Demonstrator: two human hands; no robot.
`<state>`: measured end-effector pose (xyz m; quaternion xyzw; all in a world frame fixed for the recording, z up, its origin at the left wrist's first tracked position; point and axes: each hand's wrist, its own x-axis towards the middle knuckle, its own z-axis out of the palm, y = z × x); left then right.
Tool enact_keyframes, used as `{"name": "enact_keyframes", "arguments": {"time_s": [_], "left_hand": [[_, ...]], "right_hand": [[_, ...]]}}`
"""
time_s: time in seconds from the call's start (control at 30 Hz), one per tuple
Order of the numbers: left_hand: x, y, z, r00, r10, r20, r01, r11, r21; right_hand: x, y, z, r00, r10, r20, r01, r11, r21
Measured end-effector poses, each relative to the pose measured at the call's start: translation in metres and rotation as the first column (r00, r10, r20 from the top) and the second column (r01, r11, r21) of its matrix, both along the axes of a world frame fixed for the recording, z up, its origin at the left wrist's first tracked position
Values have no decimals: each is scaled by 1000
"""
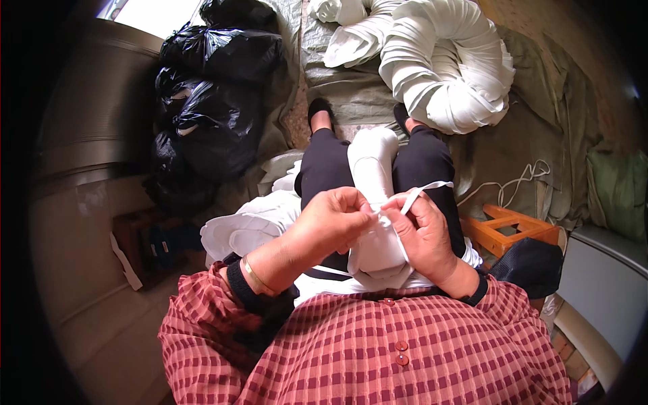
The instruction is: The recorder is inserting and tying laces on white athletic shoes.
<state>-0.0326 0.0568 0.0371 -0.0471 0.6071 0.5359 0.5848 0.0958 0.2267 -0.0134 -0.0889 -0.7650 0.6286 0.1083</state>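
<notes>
Over your lap, your left hand (337,219) and right hand (430,236) meet, each pinching a thin white strip (437,185) between thumb and fingers. The strip runs over your right fingers, one end standing off to the right; the exact crossing at your fingertips is too small to make out. Just under them, between your thighs, lies the white bundle (375,169), its narrow length pointing away from you and its near end close to your shirt (385,337), a red check. A gold bangle (255,273) circles your left wrist.

Beside your left thigh, white pieces (250,223) lie heaped against your dark trousers (324,158). To your right stand an orange wooden frame (503,233) with a pale cord (506,187) behind it, a black bag (533,266) and a grey box (601,270).

Beyond your feet, olive sheeting (553,135) covers much of the floor (295,125), which shows speckled in the gaps. On it sits a big white ring (405,57) of closely stacked pieces, with a smaller roll (361,40) touching its left side. Glossy black sacks (216,121) pile up ahead on your left; whether their pale patches are labels, you cannot tell. Farther left stands a ribbed brown panel (94,115), below a bright opening (152,13).
</notes>
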Motion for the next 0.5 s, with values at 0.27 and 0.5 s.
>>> {"name": "enact_keyframes", "arguments": {"time_s": [0.27, 0.5], "left_hand": [[20, -10, -22, 694, 5, -720, -117, 987, -106], [50, -24, -21, 155, -111, -982, 184, 979, -82]], "right_hand": [[34, 27, 28, 979, 134, 152, -75, 936, -344], [4, 24, 22, 994, 92, 50, -100, 976, 193]]}}
